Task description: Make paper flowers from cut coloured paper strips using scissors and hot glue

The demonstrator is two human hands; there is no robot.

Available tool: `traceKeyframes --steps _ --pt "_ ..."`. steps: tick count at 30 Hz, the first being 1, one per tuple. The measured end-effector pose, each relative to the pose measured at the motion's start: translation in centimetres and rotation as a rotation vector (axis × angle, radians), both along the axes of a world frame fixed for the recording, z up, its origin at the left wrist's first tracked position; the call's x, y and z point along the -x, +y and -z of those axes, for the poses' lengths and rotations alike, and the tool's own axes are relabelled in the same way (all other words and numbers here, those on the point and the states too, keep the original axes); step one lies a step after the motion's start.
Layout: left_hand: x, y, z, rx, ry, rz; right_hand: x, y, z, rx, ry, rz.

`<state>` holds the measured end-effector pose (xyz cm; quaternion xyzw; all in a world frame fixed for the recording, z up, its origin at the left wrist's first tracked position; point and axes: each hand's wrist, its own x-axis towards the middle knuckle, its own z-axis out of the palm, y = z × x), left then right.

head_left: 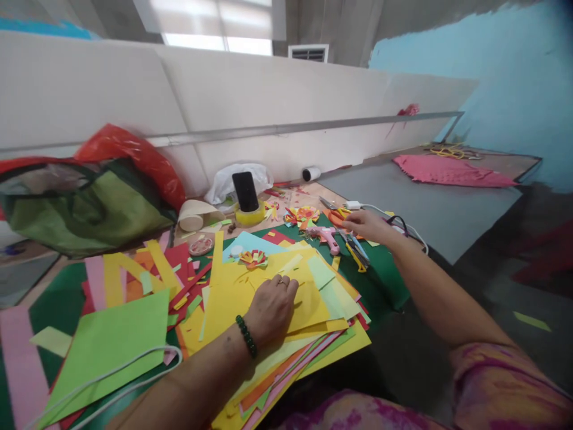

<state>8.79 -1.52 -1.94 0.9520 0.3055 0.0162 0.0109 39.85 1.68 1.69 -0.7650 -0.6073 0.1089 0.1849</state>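
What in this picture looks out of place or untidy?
A yellowish paper strip lies at far right, apparently on the dark floor, apart from the paper pile under the left hand; it may have fallen. Otherwise, only loose scraps look untidy.

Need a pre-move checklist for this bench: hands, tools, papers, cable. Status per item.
1. Left hand resting on the yellow paper: ok.
2. Right hand with a firm grip on the orange-handled scissors: cannot tell; fingers are at the handles, but the grip is unclear.
3. Paper flower on the stack clear of both hands: ok.
4. Pink glue gun cool: cannot tell.
5. White cable off the papers: not ok; it crosses the light-green sheet.
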Motion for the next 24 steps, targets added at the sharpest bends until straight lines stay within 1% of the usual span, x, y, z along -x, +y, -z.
traceKeyframes --steps 2,4,8,11,14,18,20,22,24 --pt "0.2 -0.2 0.0 -0.012 0.002 -0.002 1.8 1.2 0.5 0.081 -0.085 0.013" --pt "0.3 -0.6 0.0 -0.025 0.007 0.009 2.9 2.3 1.5 0.142 -0.112 0.037" --pt "0.1 -1.2 0.3 -0.051 0.02 0.039 3.1 3.3 3.5 0.214 -0.079 0.086" --pt "0.0 -1.2 0.5 -0.042 0.023 0.032 2.7 3.0 3.9 0.198 0.015 0.118" --pt "-0.1 -0.9 0.9 -0.017 0.038 0.039 2.3 2.2 3.4 0.082 0.102 0.18" --pt "-0.1 -0.7 1.3 0.001 0.046 0.069 2.0 1.3 2.2 -0.142 0.192 0.241" --pt "-0.1 -0.7 1.3 0.001 0.045 0.061 2.1 0.9 1.4 -0.267 0.279 0.257" --pt "-0.1 -0.7 1.2 -0.01 0.055 0.054 2.4 0.2 0.4 -0.394 0.487 0.22" --pt "-0.1 -0.7 1.3 -0.025 0.066 0.056 3.0 -0.8 -0.7 -0.481 0.75 0.132"
